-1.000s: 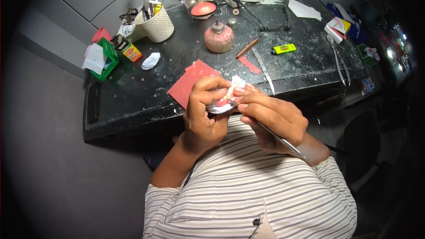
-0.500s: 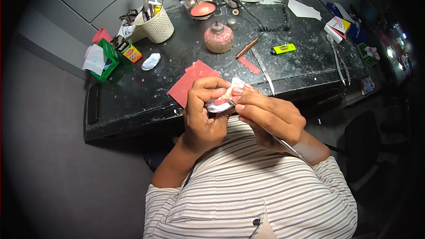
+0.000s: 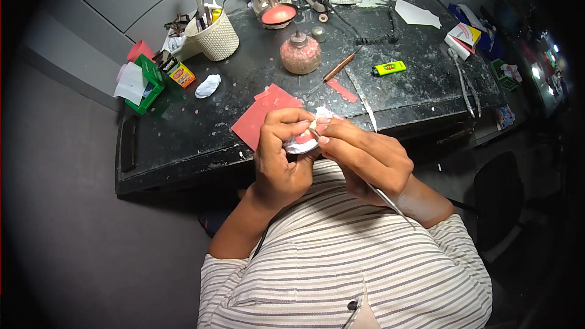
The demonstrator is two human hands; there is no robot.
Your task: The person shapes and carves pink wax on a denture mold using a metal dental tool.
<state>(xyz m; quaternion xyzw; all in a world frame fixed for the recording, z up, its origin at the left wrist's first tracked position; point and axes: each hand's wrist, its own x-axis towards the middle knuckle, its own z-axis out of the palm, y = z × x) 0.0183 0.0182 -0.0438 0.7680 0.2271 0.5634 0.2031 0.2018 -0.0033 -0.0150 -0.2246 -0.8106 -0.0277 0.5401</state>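
Note:
My left hand [image 3: 279,161] is closed around a white plaster dental model [image 3: 301,147] with pink wax on it, held up in front of the bench's near edge. My right hand [image 3: 373,157] is closed on a slim metal carving tool [image 3: 392,201]. Its shaft runs out below the palm toward the wrist. The right fingertips meet the model beside the left fingers, and the tool's working tip is largely hidden there. Just beyond the left hand lies a pink wax sheet [image 3: 263,113]. A small pink wax strip [image 3: 342,91] and a metal blade [image 3: 364,100] lie past the right hand.
The black bench [image 3: 201,123] carries a pink-crusted jar [image 3: 300,56], a brown-handled tool [image 3: 339,68], a green lighter [image 3: 389,68] and pliers [image 3: 465,82]. Leftward stand a woven cup [image 3: 219,38] of tools, a green box [image 3: 146,99] and a white lump [image 3: 208,86].
My right hand has shifted slightly left and its tool now hangs at a somewhat different angle. The left hand and the dental model have hardly moved.

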